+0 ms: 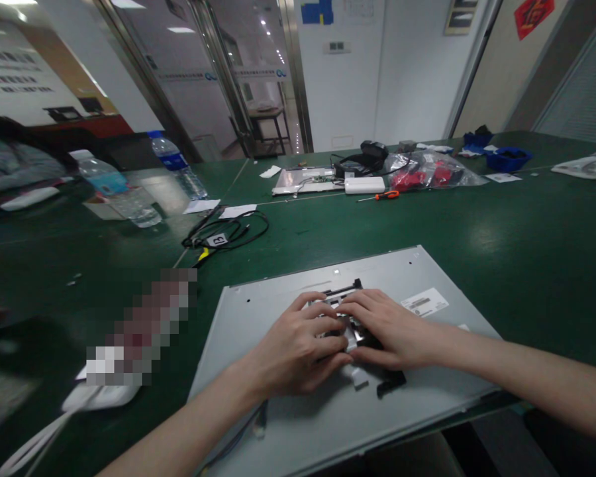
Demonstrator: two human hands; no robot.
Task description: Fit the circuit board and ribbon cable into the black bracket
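Note:
A flat grey metal panel [298,424], like the back of a display panel, lies tilted at the table's near edge. On its middle sits a black-and-silver metal bracket [350,338], partly covered by both hands. My left hand [305,341] has its fingers curled over the bracket's left side, thumb near its lower middle. From the other side my right hand [390,328] grips it with bent fingers, the two hands almost touching. Black ends of the bracket stick out above and below the hands. A white label [424,302] is stuck on the panel to the right.
Black cables [228,232] lie beyond the panel, and a white power strip [104,391], partly pixelated, is at left. Water bottles [119,192] stand farther off. An orange screwdriver [387,195], a white box [364,185] and plastic bags [432,169] lie at the back.

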